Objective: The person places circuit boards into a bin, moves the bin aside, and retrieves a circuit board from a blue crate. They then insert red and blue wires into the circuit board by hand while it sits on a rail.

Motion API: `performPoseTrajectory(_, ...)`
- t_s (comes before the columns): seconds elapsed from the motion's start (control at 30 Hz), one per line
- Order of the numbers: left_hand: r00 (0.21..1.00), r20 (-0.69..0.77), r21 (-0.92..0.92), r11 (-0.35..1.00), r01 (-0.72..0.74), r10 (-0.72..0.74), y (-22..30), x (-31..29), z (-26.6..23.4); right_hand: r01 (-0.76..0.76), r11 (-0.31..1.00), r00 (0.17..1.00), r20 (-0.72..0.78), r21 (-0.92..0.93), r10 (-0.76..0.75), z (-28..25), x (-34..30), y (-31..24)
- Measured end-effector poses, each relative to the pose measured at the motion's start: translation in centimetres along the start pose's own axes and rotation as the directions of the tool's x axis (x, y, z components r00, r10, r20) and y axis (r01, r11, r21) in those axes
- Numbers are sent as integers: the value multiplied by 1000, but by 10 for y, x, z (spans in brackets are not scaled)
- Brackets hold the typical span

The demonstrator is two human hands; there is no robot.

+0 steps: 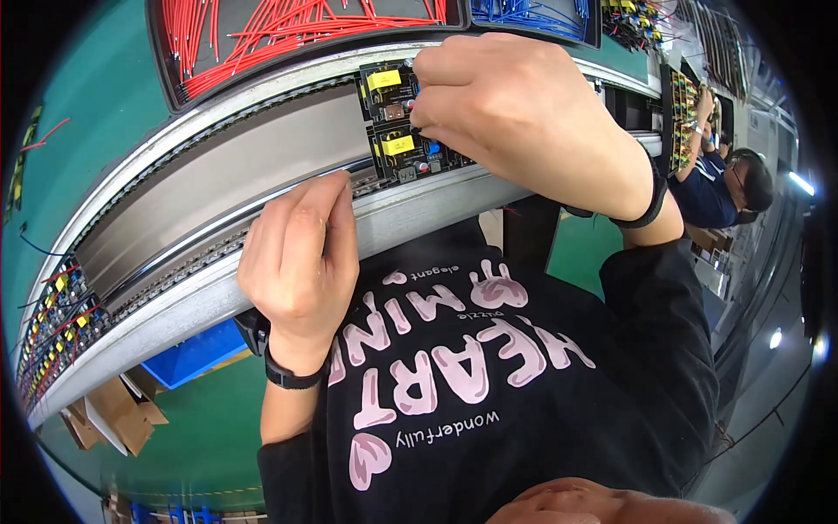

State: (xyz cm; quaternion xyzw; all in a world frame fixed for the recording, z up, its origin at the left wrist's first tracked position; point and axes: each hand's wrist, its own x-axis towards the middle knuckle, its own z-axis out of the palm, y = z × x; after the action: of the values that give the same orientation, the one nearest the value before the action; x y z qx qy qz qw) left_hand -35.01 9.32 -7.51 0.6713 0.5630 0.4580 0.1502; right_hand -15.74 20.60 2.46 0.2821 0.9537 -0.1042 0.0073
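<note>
A black circuit board panel (374, 140) lies across the two rails of a conveyor, with yellow block components, small blue parts and silver parts on it. My right hand (515, 109) reaches over the panel's right part and hides much of it. Its thumb and fingers are pinched together at the board's surface; whatever they grip is hidden. My left hand (301, 249) hovers by the near rail, just left of the panel. Its fingertips are pressed together, and I cannot make out anything between them.
Beyond the far rail stand a black tray (166, 65) of red wires and another tray (600, 24) of blue wires. More populated boards (65, 319) sit at the conveyor's left end. A co-worker (729, 183) handles boards at right. A blue bin (196, 354) is below the near rail (188, 306).
</note>
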Motion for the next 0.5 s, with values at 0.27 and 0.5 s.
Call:
performPoseTrajectory(0.27,1000,10,22,1000,-11,11,1,0,2,3,1000,1000,-18,-2,-3,5,-4,0)
performPoseTrajectory(0.5,1000,-1,22,999,31,-31,3,1,0,26,998,1000,-3,-63,-26,5,-4,-3)
